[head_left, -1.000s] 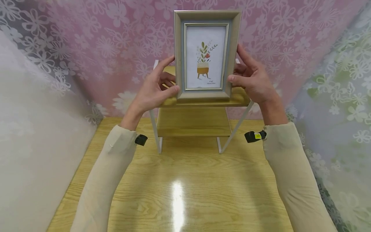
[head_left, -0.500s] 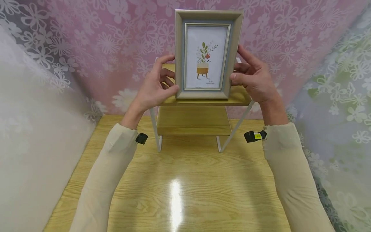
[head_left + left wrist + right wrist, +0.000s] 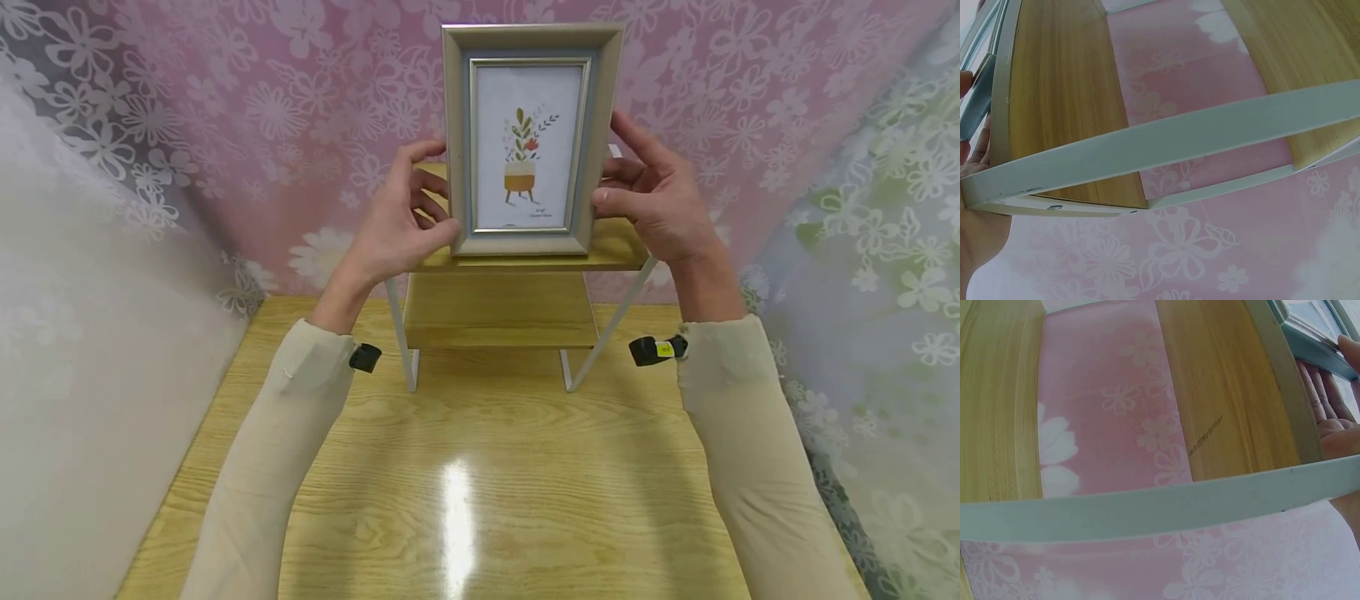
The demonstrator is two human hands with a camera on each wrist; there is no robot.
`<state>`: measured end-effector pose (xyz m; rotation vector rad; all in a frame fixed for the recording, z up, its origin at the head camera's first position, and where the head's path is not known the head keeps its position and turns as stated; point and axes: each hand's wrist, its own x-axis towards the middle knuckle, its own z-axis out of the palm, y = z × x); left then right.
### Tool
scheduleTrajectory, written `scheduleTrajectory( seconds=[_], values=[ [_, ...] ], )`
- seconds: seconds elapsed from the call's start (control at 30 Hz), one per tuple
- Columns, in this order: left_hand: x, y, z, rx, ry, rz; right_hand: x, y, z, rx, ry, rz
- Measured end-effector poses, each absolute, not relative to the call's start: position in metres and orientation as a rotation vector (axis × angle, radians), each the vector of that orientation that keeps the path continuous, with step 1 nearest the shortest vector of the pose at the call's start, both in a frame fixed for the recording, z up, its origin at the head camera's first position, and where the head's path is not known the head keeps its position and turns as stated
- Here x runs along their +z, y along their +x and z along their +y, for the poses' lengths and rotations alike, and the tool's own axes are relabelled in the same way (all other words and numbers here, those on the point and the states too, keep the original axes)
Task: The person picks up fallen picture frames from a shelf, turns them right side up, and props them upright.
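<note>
A picture frame (image 3: 534, 243) with a beige border stands upright, leaning slightly back, at the top board (image 3: 621, 250) of a small two-tier shelf. Behind its glass is a print of a potted plant. My left hand (image 3: 397, 217) grips its left side, thumb at the lower front edge and index fingertip higher up. On the opposite side my right hand (image 3: 663, 200) holds the right edge between thumb and fingers. Its other fingers are partly hidden behind the frame. In the right wrist view the frame's lower corner (image 3: 1316, 350) shows by the thumb, close over the board.
The shelf has a lower wooden board (image 3: 498, 312) and white metal legs (image 3: 615, 321). It stands on a wood-grain surface (image 3: 465, 433) against a pink flowered backdrop (image 3: 300, 108). Pale panels rise on the left (image 3: 90, 333) and right (image 3: 862, 275).
The picture frame has shifted slightly left over the top board during the last half second, both hands still holding its sides. The view has tilted a little.
</note>
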<state>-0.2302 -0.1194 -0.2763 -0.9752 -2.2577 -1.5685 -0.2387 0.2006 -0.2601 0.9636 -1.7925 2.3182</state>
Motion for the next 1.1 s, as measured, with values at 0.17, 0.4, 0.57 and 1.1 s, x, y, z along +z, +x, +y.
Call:
scheduleTrajectory(
  seconds=[0.17, 0.4, 0.57, 1.1],
  values=[
    [-0.2754, -0.2300, -0.1203, -1.570, -0.954, -2.261, -0.2589, -0.2399, 0.2000, 2.295, 0.996, -1.794],
    [-0.2743, -0.2286, -0.1198, -1.575, -0.921, -2.290, -0.2579, -0.2389, 0.1997, 2.403, 0.930, -1.770],
    [-0.2772, -0.2277, -0.1198, -1.571, -0.898, -2.299, -0.2605, -0.2360, 0.1991, 2.405, 0.880, -1.797],
    [-0.2775, -0.2302, -0.1174, -1.561, -0.873, -2.228, -0.2586, -0.2320, 0.1992, 2.337, 0.851, -1.744]
  ],
)
